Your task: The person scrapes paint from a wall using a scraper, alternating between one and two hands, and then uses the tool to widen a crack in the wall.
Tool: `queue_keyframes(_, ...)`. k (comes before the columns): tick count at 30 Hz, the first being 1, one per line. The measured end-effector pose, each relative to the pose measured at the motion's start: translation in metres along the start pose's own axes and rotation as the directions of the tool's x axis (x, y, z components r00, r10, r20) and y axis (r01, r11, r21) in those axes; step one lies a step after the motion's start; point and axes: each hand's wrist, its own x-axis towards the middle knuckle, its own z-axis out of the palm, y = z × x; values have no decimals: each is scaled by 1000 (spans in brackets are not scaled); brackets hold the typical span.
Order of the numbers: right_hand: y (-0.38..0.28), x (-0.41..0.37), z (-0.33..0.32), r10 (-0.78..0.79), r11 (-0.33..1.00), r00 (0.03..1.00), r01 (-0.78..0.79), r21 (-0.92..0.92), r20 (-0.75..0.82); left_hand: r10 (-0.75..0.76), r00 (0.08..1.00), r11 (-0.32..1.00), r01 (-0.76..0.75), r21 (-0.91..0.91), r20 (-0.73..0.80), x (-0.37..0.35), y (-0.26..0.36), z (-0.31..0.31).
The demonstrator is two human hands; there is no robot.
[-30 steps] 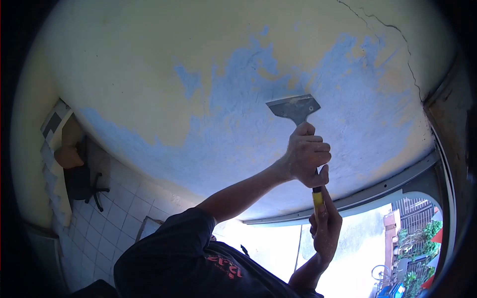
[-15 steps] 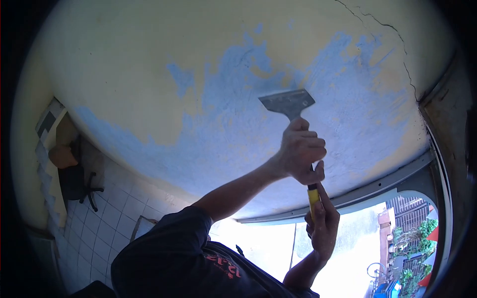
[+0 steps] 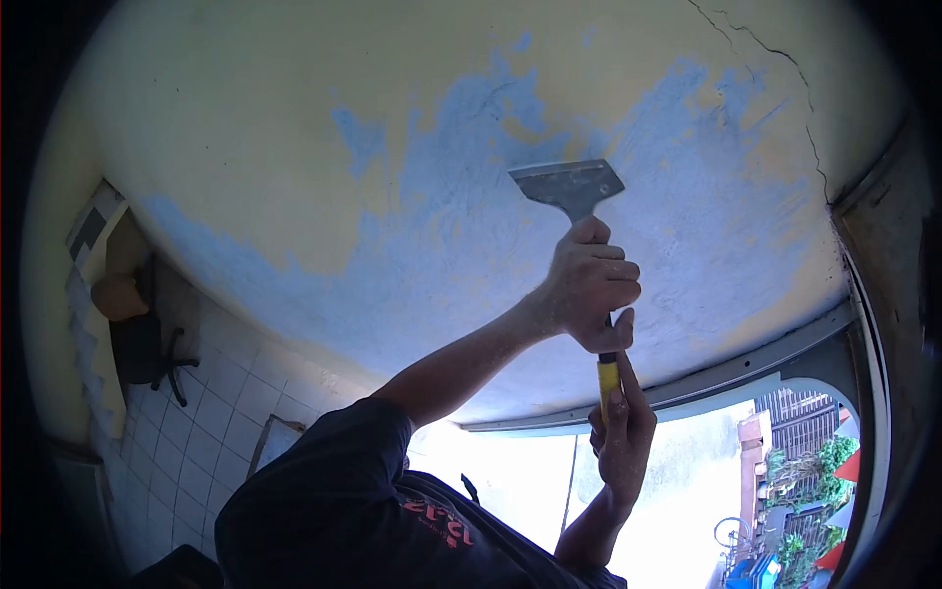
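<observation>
A wide metal scraper (image 3: 569, 185) with a yellow and black handle (image 3: 609, 378) stands over the wall (image 3: 432, 226), its blade edge turned up. My left hand (image 3: 594, 285) is closed in a fist round the upper handle, just under the blade. Lower down, my right hand (image 3: 625, 432) grips the yellow part, fingers bent round it. Behind the blade, yellowish paint gives way to a ragged blue patch. The blade overlaps the blue area near its top.
A dark crack (image 3: 775, 51) runs down the wall's upper right. An office chair (image 3: 147, 344) stands on white floor tiles (image 3: 201, 422) at left. Below the wall's lower metal edge (image 3: 677, 395) is a bright opening, with plants (image 3: 834, 456) and a bicycle (image 3: 731, 532) outside.
The scraper and both hands have shifted slightly up and a little left in the view. Both hands keep their grip on the handle.
</observation>
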Motion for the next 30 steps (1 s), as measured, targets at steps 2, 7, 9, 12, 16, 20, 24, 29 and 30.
queue_keyframes(2, 6, 2, 3, -12, 1000, 1000, 12, -6, -12, 15, 1000, 999, -15, 40, 11, -2, -3, 1)
queue_keyframes(7, -8, 8, 18, -18, 1000, 1000, 18, 24, -1, 62, 998, 998, -61, 27, -5, 5, -13, -10)
queue_keyframes(9, 7, 4, 17, -45, 999, 999, 45, 31, 2, 67, 997, 998, -67, -8, 22, 1, -13, -7)
queue_keyframes(12, 18, 3, 31, -12, 996, 999, 16, 87, -40, 91, 989, 995, -94, 18, 113, 1, -11, -14)
queue_keyframes(16, 15, 21, 41, -90, 979, 996, 92, 182, -19, 119, 972, 991, -129, 36, 203, 23, -22, -26)
queue_keyframes(20, 15, 27, 55, -196, 926, 979, 206, 318, -62, 199, 942, 976, -215, 31, 269, 41, -25, -36)
queue_keyframes(24, 50, -1, 86, -229, 862, 972, 231, 451, -59, 338, 882, 936, -351, -19, 328, 22, 2, -59)
queue_keyframes(29, 80, -38, 133, 120, 835, 992, -115, 538, 27, 223, 868, 975, -188, -123, 444, -50, 0, -71)
queue_keyframes(30, 77, -36, 137, 159, 821, 985, -172, 545, 71, 184, 857, 983, -147, -115, 481, -58, -7, -72)
